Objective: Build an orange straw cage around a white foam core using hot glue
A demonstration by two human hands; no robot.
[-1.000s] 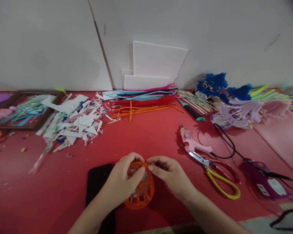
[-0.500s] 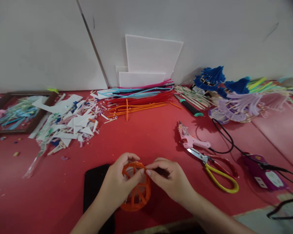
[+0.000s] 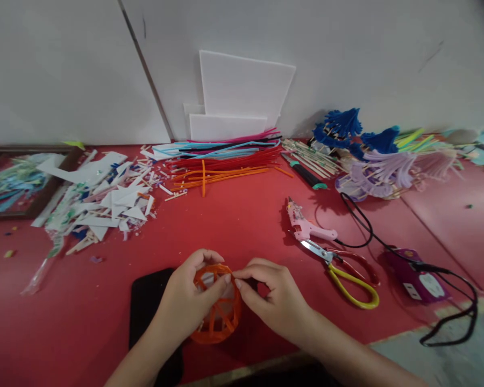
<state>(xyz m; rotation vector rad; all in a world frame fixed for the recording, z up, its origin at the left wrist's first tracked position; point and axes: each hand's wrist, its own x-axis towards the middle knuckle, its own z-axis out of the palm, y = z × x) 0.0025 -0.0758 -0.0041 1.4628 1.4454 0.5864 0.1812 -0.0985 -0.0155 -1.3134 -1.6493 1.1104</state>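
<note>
Between my hands is a round orange frame (image 3: 214,337) with crossing strips and a pale inside, seemingly built from pipe cleaners. My left hand (image 3: 191,295) grips it from the left, thumb laid over the upper part and fingers behind the rim. With thumb and index finger pressed together, my right hand (image 3: 272,295) pinches the frame's upper right edge. Whether a loose strip end sits in that pinch is too small to tell. A black flat object (image 3: 145,301), perhaps a phone, lies partly under my left forearm.
To the right lie a pink glue gun (image 3: 310,228), scissors (image 3: 355,287) and a purple power box (image 3: 415,277) with a black cord. Behind are pipe cleaners (image 3: 229,174), a cutter (image 3: 306,172), sticks (image 3: 314,161) and blue and lilac umbrella-like crafts (image 3: 379,166). Paper scraps (image 3: 108,199) are heaped left.
The whole view has shifted slightly, so everything sits a little further left. Both hands keep their grip on the orange frame, with hardly any finger movement.
</note>
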